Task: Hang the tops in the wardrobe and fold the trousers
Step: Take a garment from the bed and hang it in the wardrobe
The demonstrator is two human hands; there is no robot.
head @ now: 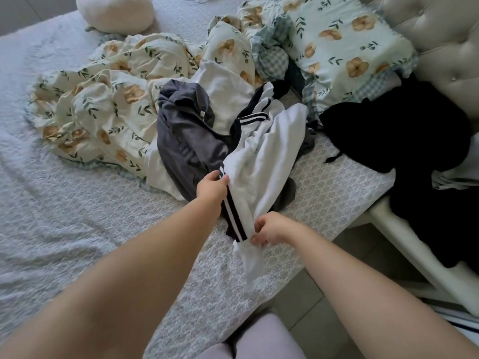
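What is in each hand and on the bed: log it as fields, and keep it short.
left hand: grips white striped garment at its black stripe
right hand: pinches the garment's near end
grey garment: crumpled, left of it
black clothes: heap at right bed edge
floral duvet: bunched behind
bed: textured white cover

No text, brand or number is legible.

- Grey garment [181,141] on the bed: a row of dark tone-on-tone lettering [188,154] runs across a fold. The characters are creased and partly hidden, so they cannot be read.
- Same garment, upper part: one small round mark [202,115], light on grey. It is too small to identify.
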